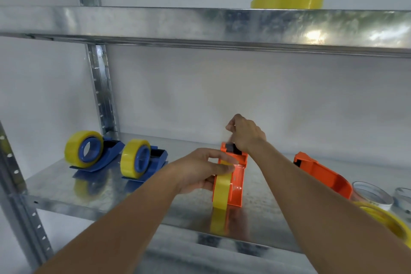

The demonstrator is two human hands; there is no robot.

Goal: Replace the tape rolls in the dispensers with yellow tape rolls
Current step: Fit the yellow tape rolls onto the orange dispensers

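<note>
An orange dispenser [236, 181] stands in the middle of the metal shelf [106, 193] with a yellow tape roll [221, 191] in it. My left hand [200, 171] grips that roll from the left side. My right hand [244, 134] hovers over the dispenser's black cutter end, fingers curled as if pinching the tape's end; the tape itself is too faint to tell. Two blue dispensers [111, 153] [155, 158] at the left carry yellow rolls [83, 149] [134, 158]. A second orange dispenser [322, 173] at the right holds no roll.
Two clear tape rolls [371, 194] [402, 198] sit at the right edge, with a loose yellow roll [387, 222] in front of them. Another yellow roll [287, 0] lies on the upper shelf [178, 22]. A steel upright [100, 87] stands behind the blue dispensers.
</note>
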